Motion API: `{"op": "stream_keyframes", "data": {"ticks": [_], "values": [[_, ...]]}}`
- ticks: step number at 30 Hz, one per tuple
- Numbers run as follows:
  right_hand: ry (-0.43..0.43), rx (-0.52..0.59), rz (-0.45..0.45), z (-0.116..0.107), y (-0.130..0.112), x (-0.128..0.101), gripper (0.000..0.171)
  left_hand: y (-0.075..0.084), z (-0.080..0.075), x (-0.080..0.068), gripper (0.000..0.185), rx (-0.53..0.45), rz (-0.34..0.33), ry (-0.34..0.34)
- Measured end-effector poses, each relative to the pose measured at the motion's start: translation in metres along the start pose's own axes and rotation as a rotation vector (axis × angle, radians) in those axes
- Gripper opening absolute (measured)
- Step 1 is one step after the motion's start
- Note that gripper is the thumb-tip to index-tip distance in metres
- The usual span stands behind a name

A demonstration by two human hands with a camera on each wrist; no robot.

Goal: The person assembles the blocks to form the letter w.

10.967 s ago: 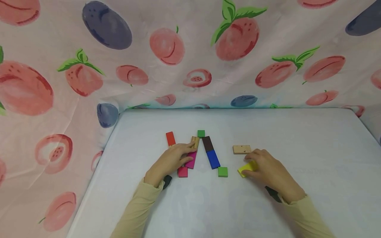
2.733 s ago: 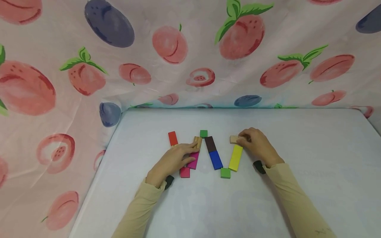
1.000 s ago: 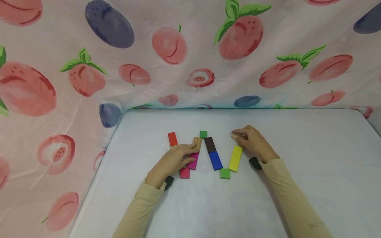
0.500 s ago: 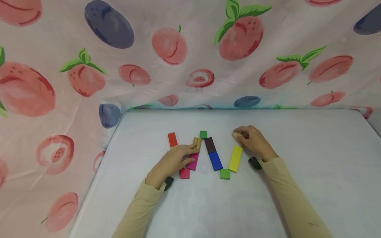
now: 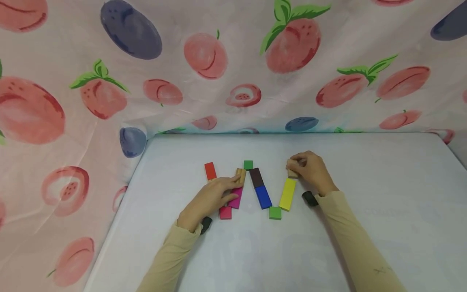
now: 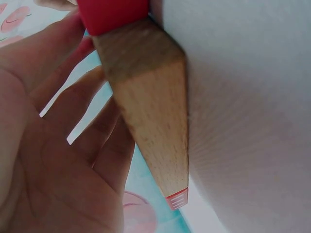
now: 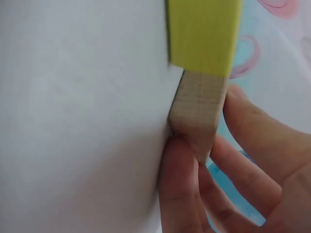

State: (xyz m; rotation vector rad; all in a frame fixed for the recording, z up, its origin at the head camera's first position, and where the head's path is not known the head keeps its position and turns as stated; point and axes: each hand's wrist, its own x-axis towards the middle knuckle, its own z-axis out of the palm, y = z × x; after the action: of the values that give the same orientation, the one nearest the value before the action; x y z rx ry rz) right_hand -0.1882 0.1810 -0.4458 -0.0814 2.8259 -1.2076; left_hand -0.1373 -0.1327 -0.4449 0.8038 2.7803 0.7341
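Flat coloured blocks lie in a zigzag on the white table (image 5: 365,182). My left hand (image 5: 229,185) rests flat over a magenta block (image 5: 235,198), its fingertips touching a plain wooden block (image 5: 239,175). A small red block (image 5: 225,212) lies by the palm. In the left wrist view a plain wooden block (image 6: 146,111) lies beside the straight fingers (image 6: 73,121). My right hand (image 5: 294,167) pinches another wooden block (image 5: 292,173) at the far end of the yellow block (image 5: 288,194). The right wrist view shows that wooden block (image 7: 199,111) end to end with the yellow block (image 7: 204,34), with the fingers (image 7: 252,141) around it.
A red block (image 5: 209,170), a small green square (image 5: 248,164), a brown block (image 5: 256,177), a blue block (image 5: 263,196) and a green square (image 5: 275,213) fill out the zigzag. A fruit-printed cloth (image 5: 233,73) hangs behind and to the left of the table.
My right hand laid the yellow block by the green square, then picked up the wooden block and turned it in line with the yellow block's far end. The left hand has stayed put.
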Motion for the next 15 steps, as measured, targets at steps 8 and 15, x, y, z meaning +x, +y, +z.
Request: {"op": "stream_keyframes", "data": {"ticks": [8,15], "values": [[-0.029,0.006,0.027,-0.0047,0.0029,0.0019,0.038,-0.0006,0.0001,0.0004,0.044,-0.006,0.008,-0.004],[-0.043,-0.014,0.017,-0.0062,0.0055,0.0021,0.039,-0.0009,0.0003,0.0005,0.044,-0.006,0.003,-0.005]]}}
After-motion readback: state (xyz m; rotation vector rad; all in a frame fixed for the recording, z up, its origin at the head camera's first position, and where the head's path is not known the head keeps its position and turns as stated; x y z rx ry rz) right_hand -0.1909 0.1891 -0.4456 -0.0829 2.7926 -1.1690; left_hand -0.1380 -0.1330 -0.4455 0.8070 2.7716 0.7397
